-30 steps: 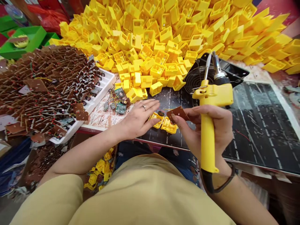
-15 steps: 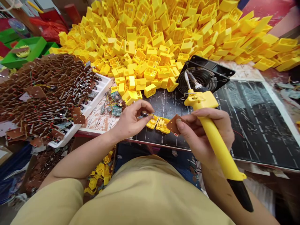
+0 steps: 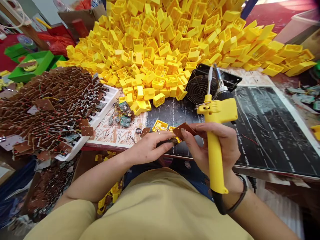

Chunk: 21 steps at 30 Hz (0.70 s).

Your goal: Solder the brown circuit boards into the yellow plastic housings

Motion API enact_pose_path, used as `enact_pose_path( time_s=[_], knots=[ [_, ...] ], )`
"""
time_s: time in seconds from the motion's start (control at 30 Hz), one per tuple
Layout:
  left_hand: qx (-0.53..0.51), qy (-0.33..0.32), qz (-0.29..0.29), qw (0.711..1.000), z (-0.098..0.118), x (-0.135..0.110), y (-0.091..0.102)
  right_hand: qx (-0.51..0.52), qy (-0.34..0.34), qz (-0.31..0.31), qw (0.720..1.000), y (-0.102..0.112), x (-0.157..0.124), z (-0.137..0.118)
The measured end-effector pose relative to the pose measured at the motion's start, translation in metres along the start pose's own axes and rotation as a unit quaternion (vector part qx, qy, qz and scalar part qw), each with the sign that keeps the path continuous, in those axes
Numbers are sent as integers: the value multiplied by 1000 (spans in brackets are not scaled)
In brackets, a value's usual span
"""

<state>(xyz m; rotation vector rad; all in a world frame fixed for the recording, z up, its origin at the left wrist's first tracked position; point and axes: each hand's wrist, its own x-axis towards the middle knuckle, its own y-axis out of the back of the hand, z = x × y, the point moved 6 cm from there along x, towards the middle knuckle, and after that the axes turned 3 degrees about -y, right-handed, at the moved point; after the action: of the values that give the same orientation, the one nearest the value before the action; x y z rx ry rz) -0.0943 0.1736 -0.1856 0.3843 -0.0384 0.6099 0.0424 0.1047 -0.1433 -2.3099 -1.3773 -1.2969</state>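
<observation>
My right hand (image 3: 217, 146) is wrapped round the handle of a yellow soldering gun (image 3: 216, 133), its tip pointing up and away. The thumb and fingertips of the same hand pinch a small brown circuit board (image 3: 184, 129). My left hand (image 3: 152, 146) is closed in a pinch on a small dark round part (image 3: 173, 141), held against the lower edge of the board. Both hands meet above the near edge of the black mat (image 3: 262, 133). Two open yellow housings (image 3: 160, 125) lie on the mat just behind my fingers.
A huge heap of yellow plastic housings (image 3: 175, 36) fills the back. A white tray (image 3: 100, 115) piled with brown boards (image 3: 47, 106) lies left. A black fan (image 3: 200, 86) stands behind the gun. Green bins (image 3: 32, 61) sit far left; loose parts (image 3: 122, 115) lie near the tray.
My left hand carried the small round part from the left over to the brown board. The soldering gun swung from tilted back to upright, and the view moved down a little.
</observation>
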Motion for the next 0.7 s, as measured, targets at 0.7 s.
enact_pose_path(
  time_s=[0.7],
  knots=[
    [-497, 92, 228, 832, -4, 21, -3, -99, 76, -42, 991, -9, -16, -3]
  ],
)
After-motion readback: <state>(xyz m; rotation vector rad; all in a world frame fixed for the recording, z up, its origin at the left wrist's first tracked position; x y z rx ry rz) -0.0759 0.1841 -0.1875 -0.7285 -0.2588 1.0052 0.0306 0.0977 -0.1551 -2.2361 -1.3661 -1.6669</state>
